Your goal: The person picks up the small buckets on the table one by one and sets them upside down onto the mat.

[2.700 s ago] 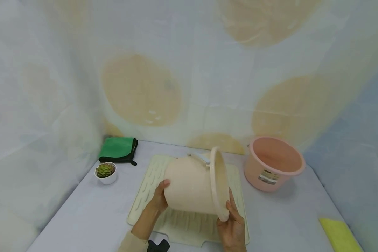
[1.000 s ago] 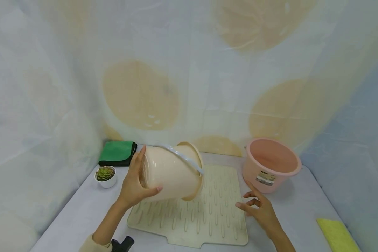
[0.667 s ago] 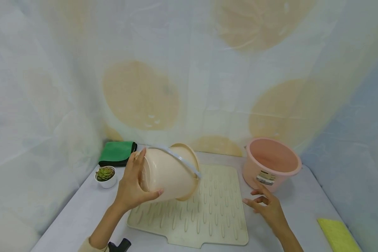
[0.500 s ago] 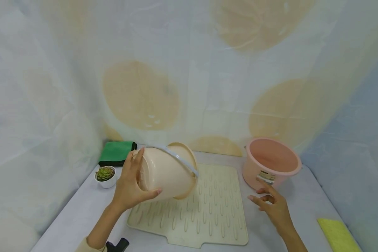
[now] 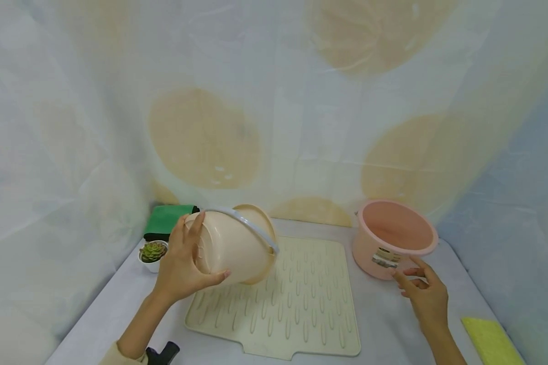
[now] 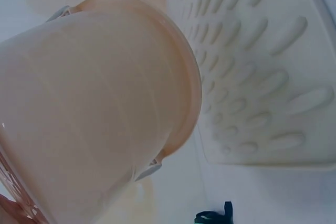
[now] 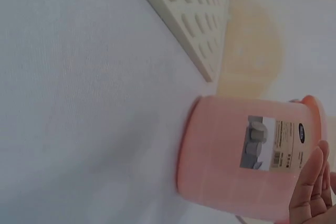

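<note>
A cream bucket [image 5: 239, 248] with a pale bluish handle [image 5: 248, 223] lies on its side in the air, its mouth facing right and away. My left hand [image 5: 180, 266] grips it around the base end, thumb below and fingers above. In the left wrist view the bucket's wall [image 6: 100, 98] fills the left side, with the rim over the ribbed mat's edge. My right hand [image 5: 426, 299] holds nothing, fingers loosely bent, just in front of a pink bucket [image 5: 370, 253]. In the right wrist view its fingertips overlap the pink bucket's rim [image 7: 315, 116], near the printed label [image 7: 270, 142].
A cream ribbed drying mat [image 5: 310, 304] lies mid-table below the cream bucket. At the back left are a folded green cloth [image 5: 166, 219] with black edging and a small potted succulent [image 5: 152, 251]. A yellow cloth [image 5: 490, 339] lies at the right edge.
My right hand has let go of the cream bucket's rim and moved right to the pink bucket. The left hand has shifted to the base and carried the cream bucket left, turning its mouth away.
</note>
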Motion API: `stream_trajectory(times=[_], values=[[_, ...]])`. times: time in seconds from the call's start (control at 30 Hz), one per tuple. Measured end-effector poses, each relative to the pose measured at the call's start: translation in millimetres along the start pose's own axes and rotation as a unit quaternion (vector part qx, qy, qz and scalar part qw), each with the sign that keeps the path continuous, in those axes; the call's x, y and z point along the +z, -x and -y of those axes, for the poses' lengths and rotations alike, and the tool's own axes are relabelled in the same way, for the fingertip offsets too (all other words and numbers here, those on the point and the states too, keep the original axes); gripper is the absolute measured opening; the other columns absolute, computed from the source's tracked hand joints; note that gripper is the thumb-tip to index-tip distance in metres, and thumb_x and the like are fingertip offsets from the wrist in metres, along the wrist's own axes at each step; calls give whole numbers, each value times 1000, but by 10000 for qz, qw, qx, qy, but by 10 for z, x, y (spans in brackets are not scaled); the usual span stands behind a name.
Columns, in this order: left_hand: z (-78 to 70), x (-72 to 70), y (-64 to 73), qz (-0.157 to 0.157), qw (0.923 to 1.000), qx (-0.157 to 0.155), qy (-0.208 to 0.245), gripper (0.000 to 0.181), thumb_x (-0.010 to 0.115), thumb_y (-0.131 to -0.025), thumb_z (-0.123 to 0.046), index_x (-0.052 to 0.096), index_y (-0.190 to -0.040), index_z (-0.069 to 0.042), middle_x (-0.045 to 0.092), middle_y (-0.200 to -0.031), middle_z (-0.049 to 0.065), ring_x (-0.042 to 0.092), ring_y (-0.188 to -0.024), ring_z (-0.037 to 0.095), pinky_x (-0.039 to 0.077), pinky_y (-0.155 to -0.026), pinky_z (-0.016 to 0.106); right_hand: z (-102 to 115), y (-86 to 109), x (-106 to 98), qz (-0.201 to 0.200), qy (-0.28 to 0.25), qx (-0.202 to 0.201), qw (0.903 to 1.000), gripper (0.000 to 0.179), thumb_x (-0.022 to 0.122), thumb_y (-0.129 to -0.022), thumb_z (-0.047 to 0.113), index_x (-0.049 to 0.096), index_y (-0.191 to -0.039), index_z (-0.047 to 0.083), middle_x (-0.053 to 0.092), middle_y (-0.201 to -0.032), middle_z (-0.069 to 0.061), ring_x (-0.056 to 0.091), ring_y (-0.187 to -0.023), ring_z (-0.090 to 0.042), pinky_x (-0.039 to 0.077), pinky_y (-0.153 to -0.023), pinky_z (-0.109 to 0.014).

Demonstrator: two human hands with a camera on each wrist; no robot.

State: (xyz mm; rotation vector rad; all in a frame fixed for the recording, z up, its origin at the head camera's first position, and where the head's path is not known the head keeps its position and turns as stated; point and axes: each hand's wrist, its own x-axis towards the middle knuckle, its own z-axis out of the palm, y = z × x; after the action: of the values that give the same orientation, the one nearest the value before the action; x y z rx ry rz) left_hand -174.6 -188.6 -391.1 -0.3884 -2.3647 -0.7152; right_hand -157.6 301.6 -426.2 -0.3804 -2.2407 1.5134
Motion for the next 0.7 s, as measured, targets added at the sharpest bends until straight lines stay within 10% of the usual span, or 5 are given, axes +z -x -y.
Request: stream_trajectory(times=[0.4, 0.7], values=[[54, -98, -17, -18, 9985, -17, -555, 130, 89, -47, -60, 25, -157, -32, 27, -153, 28, 33, -137, 48, 51, -60, 60, 34, -225, -93, -143, 425, 490, 9978, 109, 77, -86, 39, -2, -160, 27, 48, -107, 6, 61, -63, 8, 53, -59, -14], [121, -140, 36, 142, 9969, -165, -755, 129, 88, -49, -61, 24, -157, -33, 25, -154, 28, 31, -138, 45, 51, -61, 62, 63, -355, -84, -96, 573, 450, 9973, 109, 73, -89, 40, -6, -160, 18, 53, -114, -10, 60, -57, 9, 52, -54, -14]])
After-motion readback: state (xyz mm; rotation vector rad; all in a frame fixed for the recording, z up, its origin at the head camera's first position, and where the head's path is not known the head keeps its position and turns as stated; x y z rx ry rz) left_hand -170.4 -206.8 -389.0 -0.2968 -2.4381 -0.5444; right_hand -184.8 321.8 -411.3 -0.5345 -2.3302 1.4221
